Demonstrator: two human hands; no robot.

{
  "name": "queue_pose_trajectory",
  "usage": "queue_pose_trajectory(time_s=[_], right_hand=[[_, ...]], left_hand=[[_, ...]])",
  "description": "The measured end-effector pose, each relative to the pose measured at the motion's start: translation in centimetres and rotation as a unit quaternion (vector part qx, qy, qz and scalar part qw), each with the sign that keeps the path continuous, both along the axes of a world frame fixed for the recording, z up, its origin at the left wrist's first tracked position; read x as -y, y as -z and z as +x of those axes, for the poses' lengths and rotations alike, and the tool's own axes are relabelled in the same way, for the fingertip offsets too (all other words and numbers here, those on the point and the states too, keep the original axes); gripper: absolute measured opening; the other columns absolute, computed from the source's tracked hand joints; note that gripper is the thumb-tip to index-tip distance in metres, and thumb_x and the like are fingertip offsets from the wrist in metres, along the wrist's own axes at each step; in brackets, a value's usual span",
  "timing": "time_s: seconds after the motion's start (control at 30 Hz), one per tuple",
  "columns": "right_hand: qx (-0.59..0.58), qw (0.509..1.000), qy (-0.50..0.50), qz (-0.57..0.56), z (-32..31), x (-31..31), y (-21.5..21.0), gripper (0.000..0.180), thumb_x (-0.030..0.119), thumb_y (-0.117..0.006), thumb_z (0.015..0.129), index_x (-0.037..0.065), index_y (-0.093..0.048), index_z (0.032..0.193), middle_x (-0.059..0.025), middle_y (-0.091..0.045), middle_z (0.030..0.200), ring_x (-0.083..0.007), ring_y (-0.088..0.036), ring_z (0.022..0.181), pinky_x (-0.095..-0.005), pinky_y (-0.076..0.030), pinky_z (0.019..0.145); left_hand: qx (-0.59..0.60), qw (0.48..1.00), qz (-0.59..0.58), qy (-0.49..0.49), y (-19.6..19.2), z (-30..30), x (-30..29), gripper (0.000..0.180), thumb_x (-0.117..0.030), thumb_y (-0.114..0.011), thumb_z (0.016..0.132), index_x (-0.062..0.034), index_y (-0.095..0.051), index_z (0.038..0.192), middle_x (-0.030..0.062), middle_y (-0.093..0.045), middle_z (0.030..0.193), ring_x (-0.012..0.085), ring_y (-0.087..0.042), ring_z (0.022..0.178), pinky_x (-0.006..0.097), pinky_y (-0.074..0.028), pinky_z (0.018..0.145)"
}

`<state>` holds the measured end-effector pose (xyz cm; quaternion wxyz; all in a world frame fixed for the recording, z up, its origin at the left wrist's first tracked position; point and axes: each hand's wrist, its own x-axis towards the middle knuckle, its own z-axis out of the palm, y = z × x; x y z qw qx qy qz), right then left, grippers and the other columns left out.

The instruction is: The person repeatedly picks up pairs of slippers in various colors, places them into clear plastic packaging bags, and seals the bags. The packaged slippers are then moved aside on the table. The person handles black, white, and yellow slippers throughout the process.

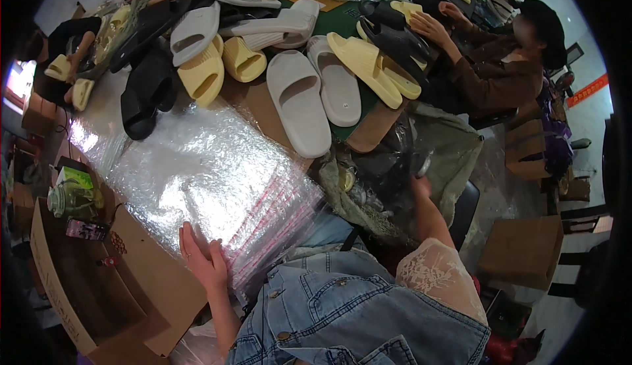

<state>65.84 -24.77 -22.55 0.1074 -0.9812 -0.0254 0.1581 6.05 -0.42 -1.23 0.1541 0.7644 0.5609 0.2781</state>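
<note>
A stack of clear plastic bags (263, 210) with thin red strips along one edge is spread on the counter (260, 111), close to the near edge. The left hand (203, 260) is laid flat and open on the near corner of the stack, with the fingers stretched out and nothing gripped. The right hand (420, 186) is reached out to the right, into a dark heap of bags (382, 167) beside the counter. Only the wrist and a bit of the hand can be seen, so it cannot be told whether that hand is open or closed.

The bags are judged to be very light, thin and floppy. They look shiny and smooth, so they would likely slip over each other when pushed. One bag is probably hard to lift off the pile alone, since the sheets may cling together. A corner or the edge with the red strip is judged the best place to pinch, with the flat hand kept on the rest so the pile is not dragged along. They are not easily broken, but they could be creased.

Farther back on the counter, many foam slippers (296, 105) in grey, yellow and black are piled. A cardboard box (79, 286) is set at the left. Another person (500, 69) is seated across on the right.
</note>
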Motion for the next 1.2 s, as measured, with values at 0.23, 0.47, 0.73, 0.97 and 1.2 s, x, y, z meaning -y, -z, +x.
queue_pose_trajectory(time_s=[0.23, 0.47, 0.73, 0.97, 1.2], right_hand=[[-0.054, 0.809, -0.366, -0.456, -1.0, -5.9, -8.2, 0.076, 0.066, -0.065, 0.084, 0.008, -0.066, 0.133, -0.0103, -0.066, 0.135, -0.0274, -0.064, 0.125, -0.0381, -0.054, 0.096], [0.162, 0.884, -0.438, -0.010, -12.5, -18.6, -27.4, 0.049, 0.052, -0.072, 0.084, 0.005, -0.076, 0.095, -0.0108, -0.072, 0.073, -0.0345, -0.072, 0.079, -0.0419, -0.056, 0.073], [0.174, 0.835, -0.477, 0.212, -14.4, -29.2, -26.6, 0.067, 0.052, -0.072, 0.087, -0.002, -0.060, 0.126, -0.0210, -0.063, 0.118, -0.0363, -0.062, 0.111, -0.0453, -0.051, 0.093], [0.243, 0.855, -0.439, 0.129, -11.0, -38.4, -22.0, 0.098, 0.071, -0.067, 0.081, -0.006, -0.049, 0.138, -0.0302, -0.057, 0.132, -0.0450, -0.056, 0.124, -0.0495, -0.045, 0.105], [0.246, 0.809, -0.470, 0.255, -8.4, -40.3, -19.4, 0.041, 0.035, -0.065, 0.088, -0.005, -0.066, 0.087, -0.0285, -0.068, 0.089, -0.0474, -0.064, 0.089, -0.0510, -0.051, 0.079]], left_hand=[[0.019, 1.000, -0.005, -0.009, 0.4, 0.0, -0.1, 0.070, -0.018, -0.066, 0.088, -0.0001, -0.041, 0.151, 0.0264, -0.044, 0.151, 0.0432, -0.039, 0.141, 0.050, -0.029, 0.118], [0.005, 1.000, 0.005, 0.005, 0.5, -0.6, 0.0, 0.070, -0.026, -0.066, 0.091, 0.0032, -0.040, 0.149, 0.0224, -0.046, 0.151, 0.0423, -0.037, 0.144, 0.051, -0.029, 0.119], [0.021, 1.000, 0.013, 0.006, 0.5, -0.7, 0.1, 0.068, -0.028, -0.068, 0.091, 0.0024, -0.044, 0.146, 0.0232, -0.047, 0.150, 0.0426, -0.038, 0.143, 0.050, -0.031, 0.118], [0.018, 1.000, 0.024, 0.002, 0.4, -0.5, 0.2, 0.067, -0.029, -0.069, 0.091, 0.0018, -0.045, 0.145, 0.0235, -0.047, 0.150, 0.0423, -0.039, 0.143, 0.050, -0.032, 0.118], [0.027, 0.999, 0.034, 0.002, 0.4, -0.6, 0.3, 0.066, -0.027, -0.069, 0.090, 0.0016, -0.046, 0.145, 0.0243, -0.049, 0.148, 0.0432, -0.040, 0.141, 0.049, -0.033, 0.117]])
